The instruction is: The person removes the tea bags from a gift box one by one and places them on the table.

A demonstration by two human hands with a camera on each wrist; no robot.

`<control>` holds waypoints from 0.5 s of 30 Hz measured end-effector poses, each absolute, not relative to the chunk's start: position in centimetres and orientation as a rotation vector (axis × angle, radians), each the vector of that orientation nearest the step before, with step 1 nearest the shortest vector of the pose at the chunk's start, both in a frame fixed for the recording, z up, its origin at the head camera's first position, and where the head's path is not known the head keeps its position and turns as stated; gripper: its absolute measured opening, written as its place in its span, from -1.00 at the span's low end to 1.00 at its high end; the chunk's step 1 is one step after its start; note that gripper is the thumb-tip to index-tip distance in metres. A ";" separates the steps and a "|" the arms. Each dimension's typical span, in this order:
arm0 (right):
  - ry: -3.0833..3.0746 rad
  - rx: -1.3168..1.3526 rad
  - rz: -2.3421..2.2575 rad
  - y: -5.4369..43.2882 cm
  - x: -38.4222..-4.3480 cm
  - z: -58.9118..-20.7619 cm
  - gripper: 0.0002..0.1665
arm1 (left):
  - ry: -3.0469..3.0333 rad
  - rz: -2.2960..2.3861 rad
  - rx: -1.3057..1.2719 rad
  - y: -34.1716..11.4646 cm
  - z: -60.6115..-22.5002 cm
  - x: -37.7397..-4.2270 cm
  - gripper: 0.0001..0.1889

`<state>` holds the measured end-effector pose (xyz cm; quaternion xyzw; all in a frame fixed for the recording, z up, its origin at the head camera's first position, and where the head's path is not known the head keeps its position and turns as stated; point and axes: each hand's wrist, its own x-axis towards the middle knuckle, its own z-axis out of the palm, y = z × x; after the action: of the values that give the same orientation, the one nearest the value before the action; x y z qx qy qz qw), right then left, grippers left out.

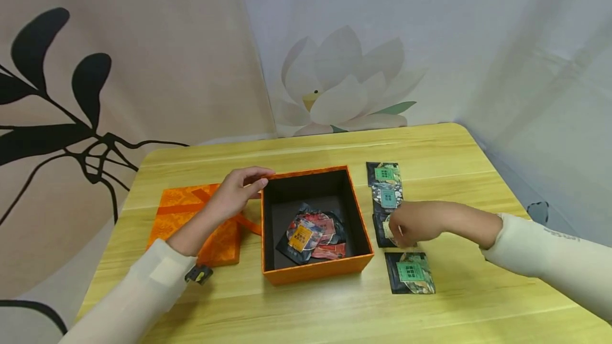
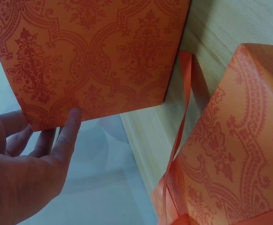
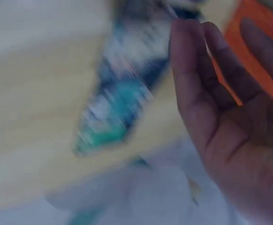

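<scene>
An orange patterned box (image 1: 315, 271) with a dark inside stands uncovered on the table, and several small tea-bag-like sachets (image 1: 330, 227) lie heaped in it. My left hand (image 1: 239, 190) holds its far left corner, fingertips on the outer wall (image 2: 94, 61) in the left wrist view. To the right of the box, dark sachets with green and blue labels (image 1: 388, 198) form a column running toward me. My right hand (image 1: 421, 222) hovers over that column, partly covering one sachet; the right wrist view shows its fingers (image 3: 188, 56) loosely bent around nothing. A green-labelled sachet (image 1: 411, 274) lies nearest me.
Left of the box lies its orange lid (image 1: 177, 222), with an orange ribbon (image 1: 248, 224) between the two. The wooden table (image 1: 311, 312) ends at a printed cloth (image 1: 191, 68) behind and on the sides.
</scene>
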<state>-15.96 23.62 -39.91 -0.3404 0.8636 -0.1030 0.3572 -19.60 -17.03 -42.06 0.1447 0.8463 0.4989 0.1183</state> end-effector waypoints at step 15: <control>1.959 -0.503 -0.988 13.0 -19.8 -36.0 -0.68 | 2.459 1.469 0.433 -17.0 -42.1 -19.6 -0.64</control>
<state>-19.75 13.00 -35.99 -0.2015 0.7856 -0.3960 0.4306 -19.61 -17.01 -42.09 0.1485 0.8424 0.5034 0.1219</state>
